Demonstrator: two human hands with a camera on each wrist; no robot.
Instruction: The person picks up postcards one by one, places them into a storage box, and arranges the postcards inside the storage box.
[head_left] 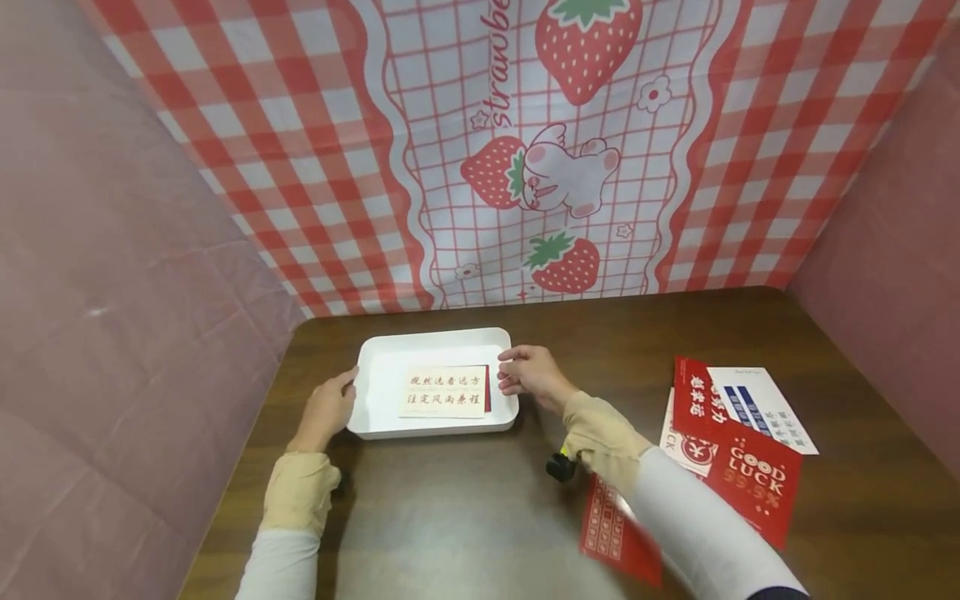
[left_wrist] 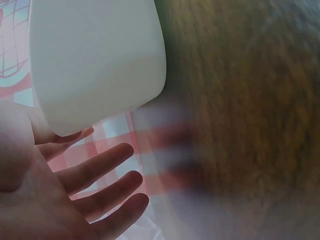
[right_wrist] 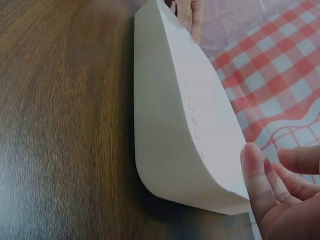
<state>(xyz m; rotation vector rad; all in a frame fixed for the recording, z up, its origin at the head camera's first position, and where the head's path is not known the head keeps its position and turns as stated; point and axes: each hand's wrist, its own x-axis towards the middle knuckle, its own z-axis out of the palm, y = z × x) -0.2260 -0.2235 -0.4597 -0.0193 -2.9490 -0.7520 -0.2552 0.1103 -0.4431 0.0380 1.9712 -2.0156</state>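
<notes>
A white tray [head_left: 435, 431] lies on the table, holding a cream card [head_left: 442, 392] with red characters over other cards whose red and dark edges show at its right side. At the tray's left end is my left hand [head_left: 326, 412]; its thumb is by the rim, and the other fingers [left_wrist: 107, 167] spread loosely in the left wrist view. My right hand [head_left: 536, 377] is at the opposite end, fingertips over the right rim. Seen from the right wrist, its fingers [right_wrist: 257, 170] are apart with nothing between them; contact with the rim is unclear.
Several red and white cards overlap on the table's right side, among them a red GOOD LUCK card [head_left: 757, 479] and a white card with blue print [head_left: 772, 408]. Another red card [head_left: 618, 533] lies beneath my right forearm. A strawberry-print cloth [head_left: 555, 233] hangs behind the table.
</notes>
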